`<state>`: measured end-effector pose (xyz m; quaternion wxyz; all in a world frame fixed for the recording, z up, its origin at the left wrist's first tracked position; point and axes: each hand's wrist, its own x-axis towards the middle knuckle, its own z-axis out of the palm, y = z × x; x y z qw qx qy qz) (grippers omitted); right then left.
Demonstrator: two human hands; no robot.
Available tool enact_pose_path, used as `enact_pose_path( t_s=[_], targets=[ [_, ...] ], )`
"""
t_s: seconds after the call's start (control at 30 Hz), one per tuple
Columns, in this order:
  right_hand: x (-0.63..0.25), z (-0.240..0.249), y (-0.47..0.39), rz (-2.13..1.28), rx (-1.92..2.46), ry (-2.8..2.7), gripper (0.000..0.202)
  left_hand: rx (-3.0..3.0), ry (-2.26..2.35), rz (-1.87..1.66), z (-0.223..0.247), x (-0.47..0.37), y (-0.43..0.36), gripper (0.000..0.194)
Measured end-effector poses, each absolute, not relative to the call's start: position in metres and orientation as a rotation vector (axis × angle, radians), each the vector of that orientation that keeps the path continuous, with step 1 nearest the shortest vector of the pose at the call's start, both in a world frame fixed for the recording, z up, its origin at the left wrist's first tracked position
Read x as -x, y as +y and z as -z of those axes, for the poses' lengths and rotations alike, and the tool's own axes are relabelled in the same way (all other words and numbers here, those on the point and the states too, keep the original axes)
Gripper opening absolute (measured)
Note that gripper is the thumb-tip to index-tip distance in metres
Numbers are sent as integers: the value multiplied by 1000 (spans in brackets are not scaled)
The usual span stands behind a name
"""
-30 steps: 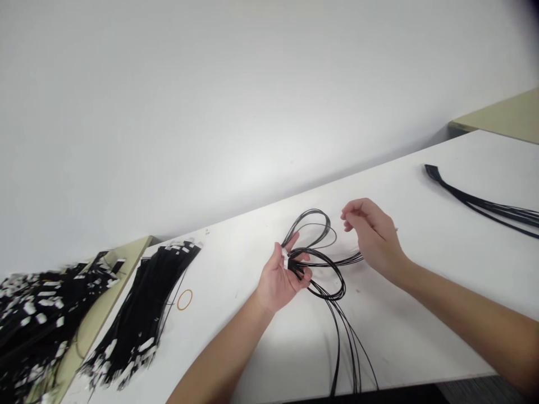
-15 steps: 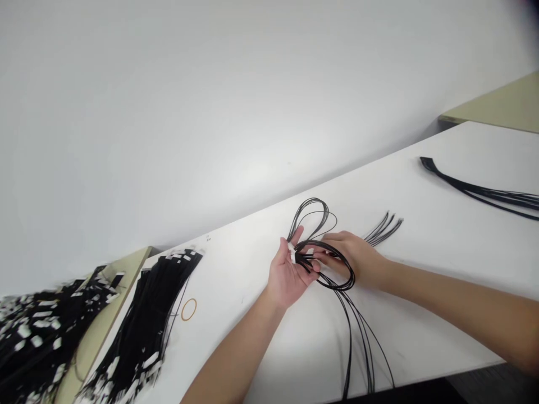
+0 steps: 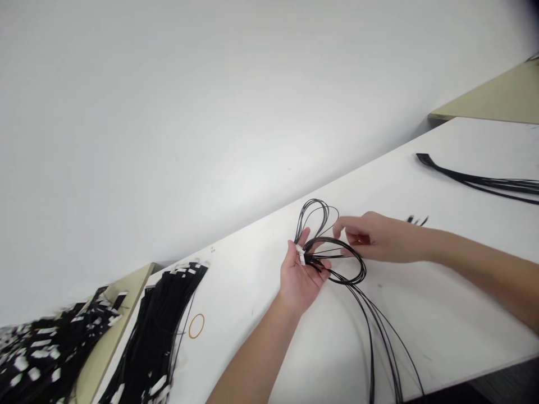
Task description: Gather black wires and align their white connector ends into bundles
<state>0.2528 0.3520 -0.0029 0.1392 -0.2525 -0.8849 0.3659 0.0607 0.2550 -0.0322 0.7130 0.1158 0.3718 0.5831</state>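
My left hand (image 3: 301, 280) is closed around a wire harness (image 3: 357, 258) with its palm turned up. Small white connectors (image 3: 301, 254) sit at its fingers, with thin black wires looping up and to the right from them. My right hand (image 3: 373, 238) is just right of the loops, its fingers curled. Straight black wires (image 3: 326, 256) run from the connectors to its lower fingers, and their grip there is partly hidden. Wire ends (image 3: 416, 220) show beyond the right wrist. Other strands hang down over the table's front edge.
On the white table (image 3: 248, 269) lie a tan rubber band (image 3: 196, 326) and a bundle of black cables (image 3: 162, 325) with white connectors. More cables (image 3: 46, 353) pile up at far left. Another black harness (image 3: 475, 179) lies right. A white wall (image 3: 210, 112) stands behind.
My right hand has moved right and slightly up, away from the left hand, along the wires. The left hand keeps its hold on the harness. The view has shifted slightly.
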Motion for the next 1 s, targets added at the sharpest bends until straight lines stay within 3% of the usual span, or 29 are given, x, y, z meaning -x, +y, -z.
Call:
enact_pose_path(
  t_s=[0.13, 0.27, 0.47, 0.67, 1.0],
  targets=[
    [-266, -13, 367, -1997, 676, -2165, 16, -270, 846, -1283, 33, -61, 255, 56],
    [-269, -7, 379, -2348, 449, -1510, 10, -283, 850, -1274, 33, -61, 256, 53],
    [-259, 1, 377, -2330, 301, -1111, 34, -288, 823, -1254, 32, -61, 256, 51],
    [-240, 9, 371, -1962, 580, -1070, 19, -236, 824, -1263, 31, -62, 257, 52],
    [-241, 7, 362, -1767, 566, -1285, 26, -283, 785, -1217, 30, -62, 256, 52]
  ],
)
